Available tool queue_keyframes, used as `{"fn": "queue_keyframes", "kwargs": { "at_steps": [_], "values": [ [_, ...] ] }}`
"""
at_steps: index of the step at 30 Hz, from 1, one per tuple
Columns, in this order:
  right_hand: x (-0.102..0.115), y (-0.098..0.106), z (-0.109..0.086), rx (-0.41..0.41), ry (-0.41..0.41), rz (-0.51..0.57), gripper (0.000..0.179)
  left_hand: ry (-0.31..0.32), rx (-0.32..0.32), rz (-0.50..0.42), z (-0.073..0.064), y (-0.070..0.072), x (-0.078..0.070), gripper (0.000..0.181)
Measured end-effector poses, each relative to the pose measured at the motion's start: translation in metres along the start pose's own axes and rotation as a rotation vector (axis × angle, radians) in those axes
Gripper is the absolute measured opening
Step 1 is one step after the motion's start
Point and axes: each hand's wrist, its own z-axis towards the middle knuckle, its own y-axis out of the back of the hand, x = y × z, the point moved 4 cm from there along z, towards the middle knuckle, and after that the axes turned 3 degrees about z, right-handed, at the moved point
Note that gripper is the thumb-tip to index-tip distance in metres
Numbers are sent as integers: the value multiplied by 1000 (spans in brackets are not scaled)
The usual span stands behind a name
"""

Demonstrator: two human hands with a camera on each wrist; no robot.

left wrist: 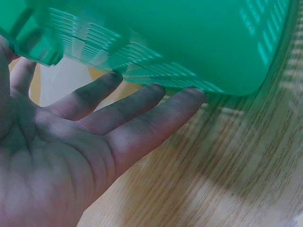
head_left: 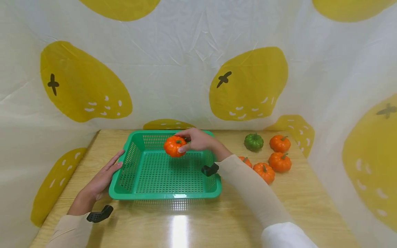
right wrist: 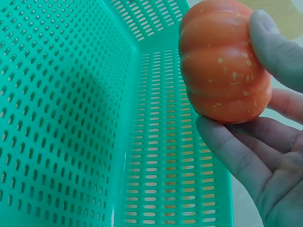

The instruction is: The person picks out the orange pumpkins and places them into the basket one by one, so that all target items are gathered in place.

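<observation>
My right hand (head_left: pixel 198 139) holds a small orange pumpkin (head_left: pixel 174 146) above the floor of a green plastic basket (head_left: pixel 165 196). In the right wrist view, the thumb lies on one side of the pumpkin (right wrist: pixel 225 61) and fingertips on its underside. My left hand (head_left: pixel 102 177) is at the basket's left rim. Seen from the left wrist, its fairly straight fingers (left wrist: pixel 142 118) reach to the slotted outer wall of the basket (left wrist: pixel 189 38), with the palm turned up; the thumb is mostly hidden.
Right of the basket on the wooden table (head_left: pixel 304 206) are several orange pumpkins (head_left: pixel 264 173), one partly behind the right sleeve, and a green pumpkin (head_left: pixel 253 142). A white cloth with yellow fruit prints (head_left: pixel 173 86) hangs behind the table and along its sides.
</observation>
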Motion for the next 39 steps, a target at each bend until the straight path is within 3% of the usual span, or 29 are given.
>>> {"fn": "queue_keyframes", "kwargs": {
  "at_steps": [15, 28, 39],
  "values": [
    [0, -8, 11, -57, -25, 35, 63, -4, -6, -11, 0, 0, 3, 60],
    [0, -13, 18, -134, -70, 97, 67, -36, 35, -33, 3, -1, 2, 61],
    [2, -21, 24, -159, -94, 106, 67, -28, 8, -7, 2, -1, 2, 60]
  ]
}}
